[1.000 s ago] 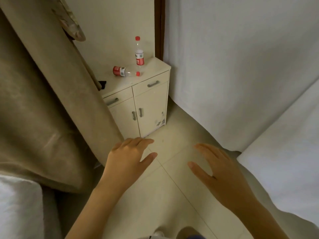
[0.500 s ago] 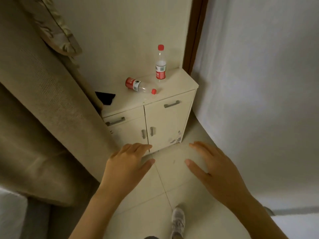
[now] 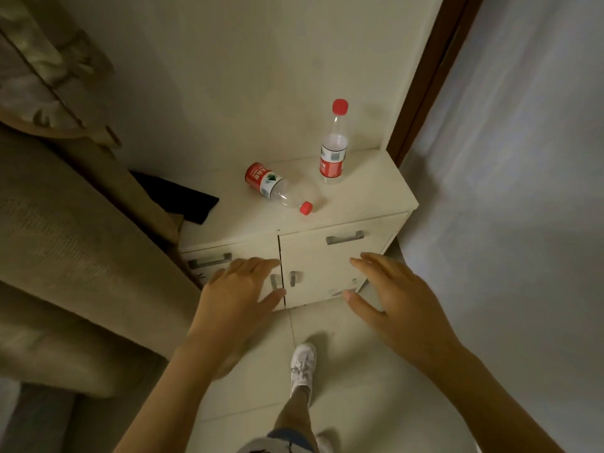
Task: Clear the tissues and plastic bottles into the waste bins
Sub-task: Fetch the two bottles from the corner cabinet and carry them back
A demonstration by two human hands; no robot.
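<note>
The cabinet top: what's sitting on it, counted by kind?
Plastic bottles: 2, one standing bottle, one lying bottle, both with red caps
Dark flat item, partly hidden by the curtain: 1
Tissues: 0 visible
Total: 3

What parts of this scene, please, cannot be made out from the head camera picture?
- Waste bins and tissues: none in the head view, out of frame.
- Dark object: partly hidden behind the beige upholstery; identity unclear.
- Lying bottle and upright bottle: label print too small to read.
- Cabinet: left door partly covered by the left hand.
</note>
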